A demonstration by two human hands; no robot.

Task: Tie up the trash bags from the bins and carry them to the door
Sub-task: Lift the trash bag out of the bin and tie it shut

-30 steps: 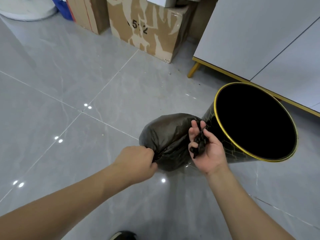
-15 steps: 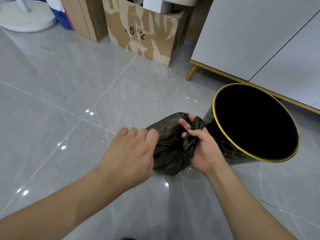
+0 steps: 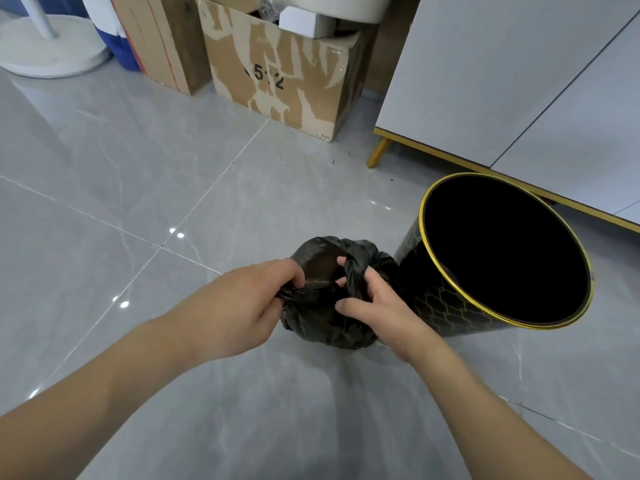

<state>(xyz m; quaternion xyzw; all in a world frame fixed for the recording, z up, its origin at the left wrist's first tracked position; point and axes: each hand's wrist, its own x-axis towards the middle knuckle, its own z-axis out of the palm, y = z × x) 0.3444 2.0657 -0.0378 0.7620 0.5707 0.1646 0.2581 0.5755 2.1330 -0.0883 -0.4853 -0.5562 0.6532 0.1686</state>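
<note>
At the centre of the frame my two hands are on the black trash bag (image 3: 325, 317), which sits on the grey tiled floor (image 3: 138, 174) just left of the bin (image 3: 446, 299). My left hand (image 3: 239, 306) pinches a gathered strip of the bag's plastic at its left side, fingers curled round it. My right hand (image 3: 377, 306) grips a twisted strip of the bag's top, with fingertips poking out past the plastic and the thumb pointing left across the bag. The bag is bunched and rounded, touching or nearly touching the bin's wall. The bin is black with a faint gold honeycomb pattern and a gold rim, tilted in this view so its dark inside faces me. At the upper middle stands a worn cardboard box (image 3: 277, 74), at the upper right a white cabinet (image 3: 502, 74) on gold legs, and at the upper left a round white base (image 3: 45, 50).
</note>
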